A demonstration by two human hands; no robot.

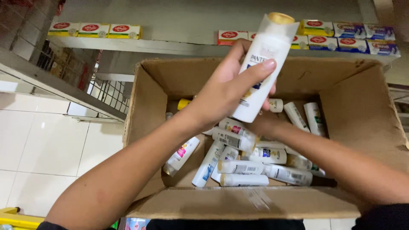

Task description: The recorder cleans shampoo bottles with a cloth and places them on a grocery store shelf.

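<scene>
My left hand (230,89) holds a white shampoo bottle with a gold cap (265,59) upright above an open cardboard box (362,115). My right hand (265,124) reaches down into the box, partly hidden behind the raised bottle, and rests among several white bottles (243,167) lying loose on the box bottom. I cannot tell whether its fingers grip one of them.
A grey shelf (170,46) runs behind the box, carrying rows of small soap cartons, yellow-green at the left (91,30) and mixed colours at the right (349,36). White floor tiles (47,145) lie at the left, with a wire rack (108,91) beside the box.
</scene>
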